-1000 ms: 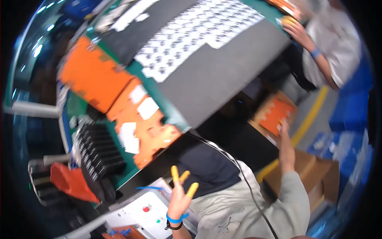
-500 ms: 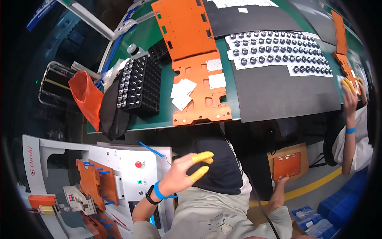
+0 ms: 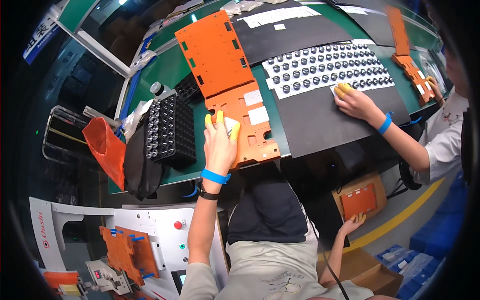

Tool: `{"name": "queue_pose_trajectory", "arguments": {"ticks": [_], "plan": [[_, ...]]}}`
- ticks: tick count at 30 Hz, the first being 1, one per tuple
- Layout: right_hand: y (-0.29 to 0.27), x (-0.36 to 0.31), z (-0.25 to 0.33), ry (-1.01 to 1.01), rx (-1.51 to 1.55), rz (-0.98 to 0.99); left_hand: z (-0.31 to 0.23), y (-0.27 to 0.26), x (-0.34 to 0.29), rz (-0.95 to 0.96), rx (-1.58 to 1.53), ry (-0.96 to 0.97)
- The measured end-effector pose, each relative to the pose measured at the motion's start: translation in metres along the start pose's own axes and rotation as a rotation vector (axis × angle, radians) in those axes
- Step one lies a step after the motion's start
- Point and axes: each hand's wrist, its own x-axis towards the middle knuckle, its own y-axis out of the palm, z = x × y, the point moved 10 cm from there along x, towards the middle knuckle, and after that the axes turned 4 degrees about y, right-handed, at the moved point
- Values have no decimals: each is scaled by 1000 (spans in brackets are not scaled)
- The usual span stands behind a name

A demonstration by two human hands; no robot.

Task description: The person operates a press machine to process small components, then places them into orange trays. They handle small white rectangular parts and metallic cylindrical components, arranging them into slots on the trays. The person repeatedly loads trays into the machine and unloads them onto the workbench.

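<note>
My left hand (image 3: pixel 220 147), with yellow finger cots, reaches over the lower half of an orange hinged fixture (image 3: pixel 250 132). Its thumb and fingers close round a small white square plate (image 3: pixel 230 125); the hand hides part of it. Two more white square plates, an upper one (image 3: pixel 252 98) and a lower one (image 3: pixel 258 115), lie on the fixture to the right of that hand. Low on the right, my right hand (image 3: pixel 354 224) has its fingers apart, beside an orange panel (image 3: pixel 359 201) in a cardboard box (image 3: pixel 378 186). It holds nothing that I can see.
A black rack (image 3: pixel 172 132) of metal-topped parts stands left of the fixture. White strips with black knobs (image 3: pixel 325 70) lie on a black mat (image 3: pixel 340 117); a co-worker's hand (image 3: pixel 357 105) touches their near edge. A white machine (image 3: pixel 160 230) stands lower left.
My left hand has moved from above my lap up to the white plates on the fixture. My right hand has come off the orange panel's edge. The co-worker's hand now reaches onto the mat.
</note>
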Motion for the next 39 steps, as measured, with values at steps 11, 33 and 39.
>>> {"name": "queue_pose_trajectory", "arguments": {"ticks": [11, 33, 39], "plan": [[55, -29, 53, -5, 73, 335, 13, -12, 12, -168, -62, 58], [139, -123, 82, 9, 68, 645, 37, -8, 7, -105, -327, -102], [157, -148, 66, 133, 58, 770, 44, -3, 6, -101, -471, -131]]}}
